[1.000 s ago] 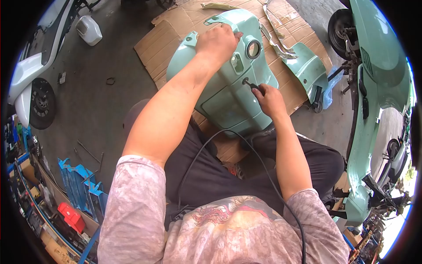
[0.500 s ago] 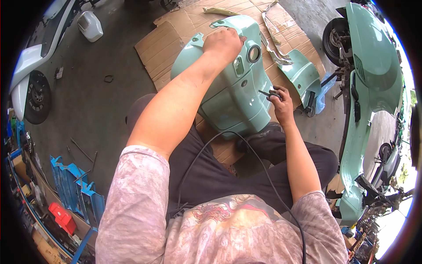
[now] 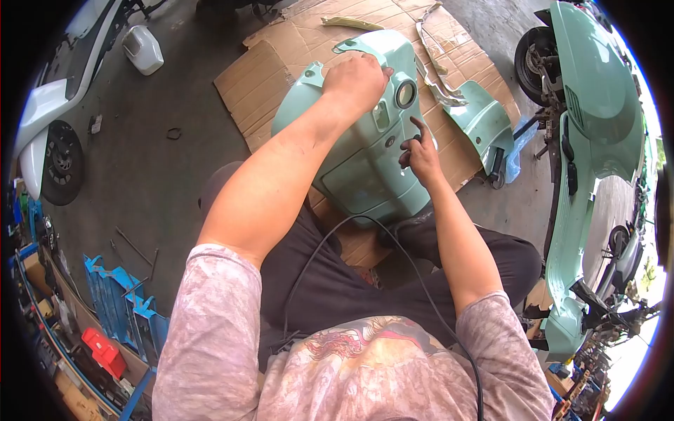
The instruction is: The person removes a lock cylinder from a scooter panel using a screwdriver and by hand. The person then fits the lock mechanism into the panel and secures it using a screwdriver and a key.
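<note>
A mint-green scooter front panel [image 3: 365, 165] stands between my legs, with a round ringed opening [image 3: 405, 93] and a small round lock hole [image 3: 390, 142]. My left hand [image 3: 356, 81] is closed over its upper part, fingers curled out of sight on the far side. Close over the panel's right side is my right hand [image 3: 423, 156], index finger stretched toward the ringed opening. Its other fingers are curled around a small dark tool, mostly hidden.
Cardboard [image 3: 253, 88] lies under the panel. On it, to the right, rest a smaller green panel [image 3: 481, 119] and thin trim strips [image 3: 439, 77]. A green scooter body [image 3: 600, 84] stands at right, a white scooter [image 3: 45, 116] at left. A black cable [image 3: 421, 263] loops over my lap.
My right hand has moved up and left over the panel, turning so the tool's thin blade no longer shows. My left hand keeps its hold, and the panel has barely shifted.
</note>
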### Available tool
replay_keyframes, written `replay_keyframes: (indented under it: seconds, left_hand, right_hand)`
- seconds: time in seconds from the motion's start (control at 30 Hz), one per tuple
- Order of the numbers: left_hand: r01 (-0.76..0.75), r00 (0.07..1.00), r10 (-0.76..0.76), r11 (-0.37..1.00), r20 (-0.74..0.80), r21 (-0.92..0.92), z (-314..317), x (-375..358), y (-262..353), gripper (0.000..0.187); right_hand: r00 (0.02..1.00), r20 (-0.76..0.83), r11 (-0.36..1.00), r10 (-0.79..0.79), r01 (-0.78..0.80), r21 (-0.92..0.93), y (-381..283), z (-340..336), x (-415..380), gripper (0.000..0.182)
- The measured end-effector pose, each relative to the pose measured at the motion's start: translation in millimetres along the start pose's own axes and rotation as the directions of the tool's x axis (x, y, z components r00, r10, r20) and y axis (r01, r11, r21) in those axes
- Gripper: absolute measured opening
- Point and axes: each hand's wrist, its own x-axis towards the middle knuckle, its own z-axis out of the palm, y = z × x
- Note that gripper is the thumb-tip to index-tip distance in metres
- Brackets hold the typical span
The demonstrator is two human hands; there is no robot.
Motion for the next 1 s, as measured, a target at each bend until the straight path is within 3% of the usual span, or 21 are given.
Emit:
replay_keyframes:
  seconds: [0.03, 0.1, 0.13, 0.17, 0.23, 0.27, 0.37, 0.4, 0.5, 0.67, 0.77, 0.8, 0.83, 0.9, 0.93, 0.97, 1.0]
  left_hand:
    - [-0.003, 1.000, 0.003, 1.000, 0.011, -0.004, -1.1, -0.1, -0.2, 0.047]
    - [-0.005, 1.000, 0.005, 1.000, 0.027, -0.006, 1.1, -0.8, -1.5, 0.047]
    - [-0.003, 1.000, 0.002, 1.000, -0.003, -0.027, 3.1, -0.8, -2.4, 0.049]
    - [-0.001, 0.999, -0.001, 0.999, -0.036, -0.047, 3.6, -0.1, -3.1, 0.051]
    - [0.003, 1.000, -0.004, 1.000, -0.028, -0.028, 4.3, 1.9, -4.8, 0.049]
    - [0.006, 1.000, -0.007, 1.000, -0.023, -0.011, 4.0, 2.0, -5.0, 0.046]
    - [0.012, 1.000, -0.012, 1.000, -0.015, 0.010, 4.5, 2.1, -3.7, 0.046]
    - [0.011, 1.000, -0.011, 1.000, -0.012, 0.010, 4.8, 2.0, -4.0, 0.046]
    - [-0.010, 0.999, 0.010, 1.000, -0.039, 0.006, 6.2, 3.1, -6.6, 0.047]
    - [-0.046, 0.994, 0.047, 0.999, -0.098, 0.018, 8.1, 1.8, -7.8, 0.052]
    - [-0.027, 0.998, 0.027, 1.000, -0.049, -0.012, 8.7, 2.4, -6.0, 0.052]
    - [-0.024, 0.999, 0.024, 1.000, -0.045, -0.013, 11.2, 2.9, -8.7, 0.052]
    - [-0.042, 0.995, 0.040, 0.999, -0.089, -0.020, 12.7, 4.1, -11.0, 0.052]
    - [-0.059, 0.988, 0.054, 0.998, -0.146, -0.027, 13.0, 7.5, -9.7, 0.052]
    - [-0.057, 0.982, 0.057, 0.998, -0.181, 0.006, 14.0, 7.4, -7.0, 0.051]
    - [-0.051, 0.979, 0.057, 0.998, -0.198, 0.036, 17.9, 2.6, -6.0, 0.051]
    - [-0.006, 0.998, 0.005, 1.000, -0.069, -0.015, 8.0, 2.0, -3.3, 0.050]
  right_hand:
    - [1.000, 0.001, 1.000, 0.001, -0.001, -0.001, 6.5, -0.1, 10.4, 0.052]
    - [0.999, -0.040, 0.968, -0.036, 0.025, -0.248, 2.7, 4.0, 22.2, 0.036]
    - [0.975, -0.141, 0.972, 0.170, -0.190, -0.139, -9.2, 10.3, 21.5, 0.034]
    - [0.975, -0.140, 0.972, 0.172, -0.191, -0.138, -7.3, 13.1, 24.7, 0.034]
    - [0.966, -0.181, 0.902, -0.186, 0.094, -0.422, -4.7, 18.1, 36.3, 0.038]
    - [0.971, -0.193, 0.934, -0.137, 0.062, -0.351, -0.8, 17.2, 42.4, 0.038]
    - [0.979, -0.151, 0.922, -0.134, 0.067, -0.382, 4.0, 12.5, 58.0, 0.039]
    - [0.975, -0.124, 0.857, -0.182, 0.096, -0.506, 2.4, 12.4, 61.6, 0.042]
    - [0.963, -0.097, 0.778, -0.252, 0.142, -0.612, 1.0, 17.8, 62.8, 0.045]
    - [0.984, -0.046, 0.740, -0.170, 0.097, -0.666, -16.0, 11.6, 53.2, 0.053]
    - [0.980, -0.071, 0.781, -0.187, 0.104, -0.616, -10.6, 4.9, 49.8, 0.054]
    - [0.974, -0.037, 0.709, -0.224, 0.136, -0.692, -11.1, 2.2, 43.7, 0.056]
    - [0.974, -0.040, 0.711, -0.221, 0.133, -0.691, 5.5, -3.9, 37.4, 0.056]
    - [0.997, -0.076, 0.712, -0.009, -0.047, -0.701, 36.7, -11.6, 27.7, 0.059]
    - [0.998, -0.063, 0.709, -0.019, -0.031, -0.705, 36.3, -12.0, 30.1, 0.059]
    - [0.991, -0.117, 0.878, 0.064, -0.111, -0.466, 21.9, -6.4, 17.6, 0.059]
    - [0.972, -0.155, 0.963, 0.176, -0.203, -0.178, 19.8, -2.1, 3.5, 0.060]
